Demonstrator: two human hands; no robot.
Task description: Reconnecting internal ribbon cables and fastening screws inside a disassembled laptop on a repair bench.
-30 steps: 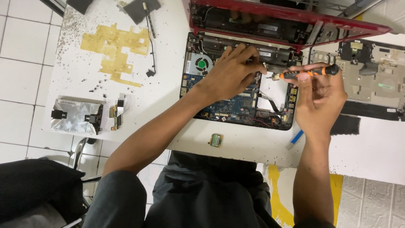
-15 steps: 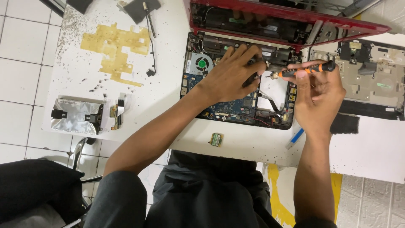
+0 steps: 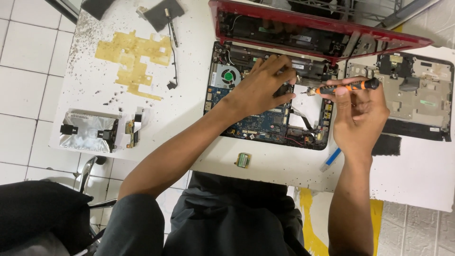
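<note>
An opened laptop base (image 3: 265, 123) with a bare blue circuit board and a round fan (image 3: 229, 76) lies on the white table (image 3: 189, 109). Its red lid (image 3: 322, 35) stands open behind it. My left hand (image 3: 263, 87) rests on the board near the hinge, fingers pinching a small dark part. My right hand (image 3: 362, 116) holds an orange and black screwdriver (image 3: 343, 87) sideways, its tip pointing left towards my left fingertips.
A detached laptop palm-rest cover (image 3: 412, 95) lies at the right. A silver hard drive in a bracket (image 3: 87, 132) sits at the table's left edge, a small green card (image 3: 243, 160) near the front edge, a blue pen (image 3: 332, 159) beside it. Cables and dark parts (image 3: 163, 14) lie at the back.
My right hand has tilted the screwdriver a little, handle end higher. My left hand has shifted slightly on the board. The view has drifted a little.
</note>
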